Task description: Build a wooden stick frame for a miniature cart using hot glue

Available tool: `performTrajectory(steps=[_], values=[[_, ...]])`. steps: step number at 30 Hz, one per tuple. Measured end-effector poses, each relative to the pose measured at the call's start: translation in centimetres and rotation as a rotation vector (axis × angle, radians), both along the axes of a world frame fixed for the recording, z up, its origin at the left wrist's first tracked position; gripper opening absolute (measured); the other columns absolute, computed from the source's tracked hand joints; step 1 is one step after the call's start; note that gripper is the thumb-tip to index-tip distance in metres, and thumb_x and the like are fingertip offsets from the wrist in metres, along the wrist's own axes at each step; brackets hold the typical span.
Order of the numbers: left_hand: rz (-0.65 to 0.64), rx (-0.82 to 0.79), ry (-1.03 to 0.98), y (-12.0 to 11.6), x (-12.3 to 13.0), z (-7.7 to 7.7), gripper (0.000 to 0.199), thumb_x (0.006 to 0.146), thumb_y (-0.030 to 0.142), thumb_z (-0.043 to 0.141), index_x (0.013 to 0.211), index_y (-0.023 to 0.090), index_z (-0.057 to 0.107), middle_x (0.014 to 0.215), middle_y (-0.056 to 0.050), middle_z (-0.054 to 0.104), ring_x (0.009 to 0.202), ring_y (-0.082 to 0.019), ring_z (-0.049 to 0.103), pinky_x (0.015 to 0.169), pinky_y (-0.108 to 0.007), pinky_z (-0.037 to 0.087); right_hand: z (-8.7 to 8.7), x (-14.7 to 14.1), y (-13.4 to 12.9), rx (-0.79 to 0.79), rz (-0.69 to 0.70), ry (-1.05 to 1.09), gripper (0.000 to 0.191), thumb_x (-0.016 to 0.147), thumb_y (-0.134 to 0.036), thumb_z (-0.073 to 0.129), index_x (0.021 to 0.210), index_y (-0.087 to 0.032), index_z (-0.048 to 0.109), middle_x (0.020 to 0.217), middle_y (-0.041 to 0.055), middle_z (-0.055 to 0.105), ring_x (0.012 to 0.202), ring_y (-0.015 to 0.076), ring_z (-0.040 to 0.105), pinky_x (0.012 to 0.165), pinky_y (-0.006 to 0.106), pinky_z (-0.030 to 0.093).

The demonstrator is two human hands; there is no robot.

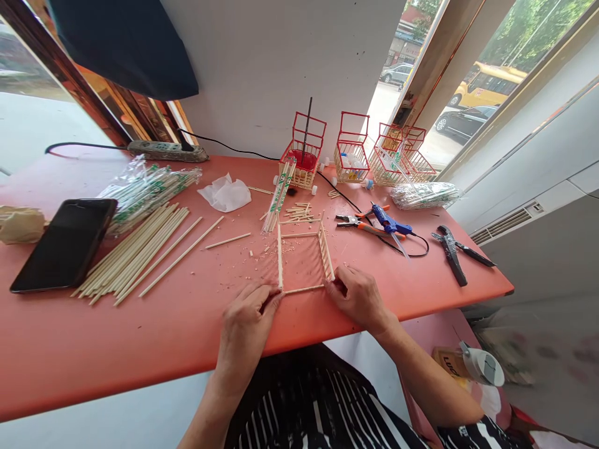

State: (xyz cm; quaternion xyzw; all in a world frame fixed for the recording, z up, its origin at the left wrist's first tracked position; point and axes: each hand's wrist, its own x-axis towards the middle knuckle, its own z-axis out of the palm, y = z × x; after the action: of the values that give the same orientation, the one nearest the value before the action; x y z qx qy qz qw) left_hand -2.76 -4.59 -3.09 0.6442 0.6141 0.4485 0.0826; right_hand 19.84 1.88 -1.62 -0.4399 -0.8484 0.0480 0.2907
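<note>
A small frame of pale wooden sticks [279, 252] stands on the red table in front of me, with slatted rungs along its right side. My left hand [248, 318] pinches its near left corner between thumb and fingers. At the near right corner, my right hand [358, 294] grips the frame with curled fingers. One stick runs along the near edge between both hands. Just beyond the frame lie several short cut stick pieces [300, 212] and crumbs of wood. A bundle of wrapped chopsticks [281, 196] rests behind its far left corner.
Several red-topped stick carts [352, 149] line the back. To the right lie pliers [350, 220], a blue glue gun [386, 218] with its cable, and black-handled cutters [453, 252]. On the left are loose chopsticks [135, 255], a phone [65, 243], wrapped chopsticks [150, 187] and a power strip [166, 149].
</note>
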Motion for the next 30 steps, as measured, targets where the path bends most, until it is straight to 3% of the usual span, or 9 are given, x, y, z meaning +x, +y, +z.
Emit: performTrajectory(steps=[9, 30], values=[[0.004, -0.012, -0.018, -0.05, 0.05, -0.15, 0.019, 0.093, 0.031, 0.057, 0.082, 0.023, 0.07, 0.088, -0.003, 0.076, 0.087, -0.02, 0.071, 0.08, -0.028, 0.055, 0.2, 0.04, -0.2, 0.008, -0.004, -0.011, 0.032, 0.098, -0.032, 0.057, 0.07, -0.022, 0.045, 0.062, -0.0016, 0.053, 0.058, 0.0137, 0.046, 0.058, 0.027, 0.031], [0.019, -0.026, -0.018, -0.01, 0.11, 0.0, 0.021, 0.094, 0.032, 0.056, 0.084, 0.023, 0.072, 0.086, -0.004, 0.076, 0.082, -0.02, 0.071, 0.076, -0.03, 0.055, 0.24, 0.12, -0.15, -0.03, 0.013, -0.005, 0.03, 0.094, -0.027, 0.057, 0.068, -0.023, 0.043, 0.061, -0.0021, 0.051, 0.056, 0.0136, 0.044, 0.057, 0.027, 0.031]])
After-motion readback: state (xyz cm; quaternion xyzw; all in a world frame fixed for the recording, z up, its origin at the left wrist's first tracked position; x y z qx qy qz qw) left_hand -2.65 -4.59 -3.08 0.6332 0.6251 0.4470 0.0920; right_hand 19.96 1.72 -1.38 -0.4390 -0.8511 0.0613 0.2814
